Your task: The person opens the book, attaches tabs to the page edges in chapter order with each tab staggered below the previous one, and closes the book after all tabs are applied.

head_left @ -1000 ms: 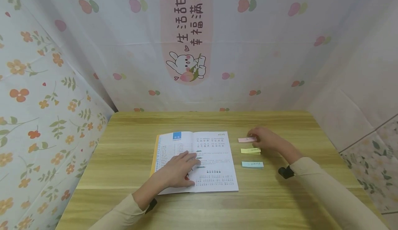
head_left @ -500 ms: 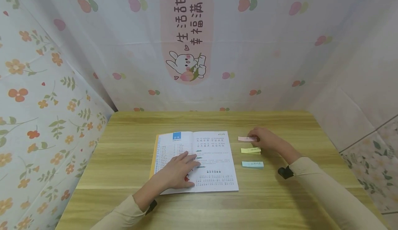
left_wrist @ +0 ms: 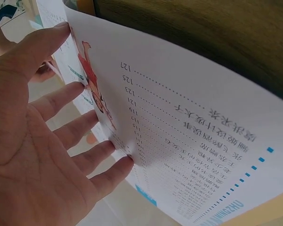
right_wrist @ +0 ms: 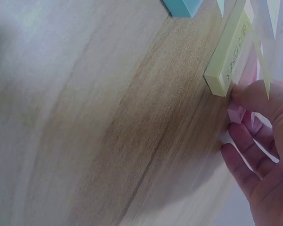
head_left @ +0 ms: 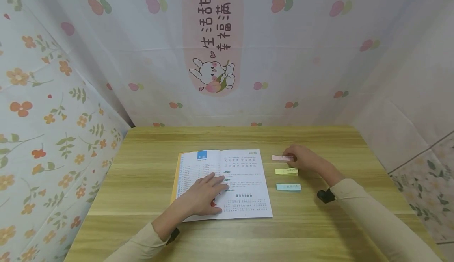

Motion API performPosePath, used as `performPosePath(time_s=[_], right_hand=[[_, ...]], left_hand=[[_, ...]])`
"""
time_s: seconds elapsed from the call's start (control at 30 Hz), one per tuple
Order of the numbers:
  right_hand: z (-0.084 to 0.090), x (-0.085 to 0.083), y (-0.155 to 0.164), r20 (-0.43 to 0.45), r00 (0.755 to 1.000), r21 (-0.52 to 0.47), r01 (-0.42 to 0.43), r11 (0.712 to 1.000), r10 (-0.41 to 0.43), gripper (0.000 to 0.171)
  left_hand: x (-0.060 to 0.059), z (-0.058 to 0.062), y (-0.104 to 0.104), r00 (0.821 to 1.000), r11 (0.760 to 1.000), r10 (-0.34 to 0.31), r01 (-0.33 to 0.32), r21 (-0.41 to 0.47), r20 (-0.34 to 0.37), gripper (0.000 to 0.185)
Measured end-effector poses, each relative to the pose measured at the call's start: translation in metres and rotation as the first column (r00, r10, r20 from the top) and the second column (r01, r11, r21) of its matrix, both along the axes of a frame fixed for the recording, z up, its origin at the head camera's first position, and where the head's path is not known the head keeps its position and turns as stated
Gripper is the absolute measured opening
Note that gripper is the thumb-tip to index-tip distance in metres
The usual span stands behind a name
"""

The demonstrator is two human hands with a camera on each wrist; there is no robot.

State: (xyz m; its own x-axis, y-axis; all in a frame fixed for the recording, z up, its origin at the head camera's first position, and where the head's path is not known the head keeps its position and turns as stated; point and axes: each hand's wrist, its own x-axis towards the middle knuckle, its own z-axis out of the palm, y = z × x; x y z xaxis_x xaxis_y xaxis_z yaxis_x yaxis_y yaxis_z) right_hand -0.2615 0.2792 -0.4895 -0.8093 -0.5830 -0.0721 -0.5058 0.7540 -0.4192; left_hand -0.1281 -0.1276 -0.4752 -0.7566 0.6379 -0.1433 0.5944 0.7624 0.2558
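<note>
An open book point(head_left: 244, 210) lies on the wooden table, its left page printed as a contents list. Across the fold rests my left hand point(head_left: 200, 195), fingers spread and nearly straight; in the left wrist view its fingertips touch the page point(left_wrist: 179, 84). To the right of the book, my right hand point(head_left: 306, 160) pinches the right end of a pink sticky note pad point(head_left: 278, 158) between thumb and fingers. The right wrist view shows the pad's pink end point(right_wrist: 235, 113) between them. Just nearer lies a yellow sticky note pad point(head_left: 281, 171) with handwriting, its top sheet lifting.
A blue sticky note pad point(head_left: 288, 187), also written on, lies nearest of the three pads. Behind the table point(head_left: 248, 238) hangs a white curtain point(head_left: 301, 57) with a rabbit print; a floral cloth point(head_left: 46, 155) covers the left side.
</note>
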Motion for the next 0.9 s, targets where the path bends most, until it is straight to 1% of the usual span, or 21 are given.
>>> performPosePath(time_s=[0.17,0.4,0.7,0.9], right_hand=[[0.000,0.001,0.002,-0.009,1.000,0.000,-0.005,1.000,0.005,0.021],[0.004,0.002,0.005,-0.044,0.999,0.001,-0.011,1.000,0.011,0.023],[0.016,0.007,0.003,-0.084,0.996,0.006,-0.031,0.999,0.032,0.024],[0.024,0.010,0.002,-0.068,0.998,0.011,-0.005,1.000,0.005,0.023]], left_hand=[[-0.001,0.001,0.000,1.000,1.000,-0.004,0.004,0.001,0.000,0.066],[0.000,0.005,0.000,1.000,1.000,-0.007,0.007,0.011,0.001,0.064],[0.001,0.006,-0.001,1.000,1.000,-0.016,0.016,0.021,-0.005,0.063],[0.001,0.007,-0.002,1.000,1.000,-0.019,0.020,0.024,-0.003,0.063]])
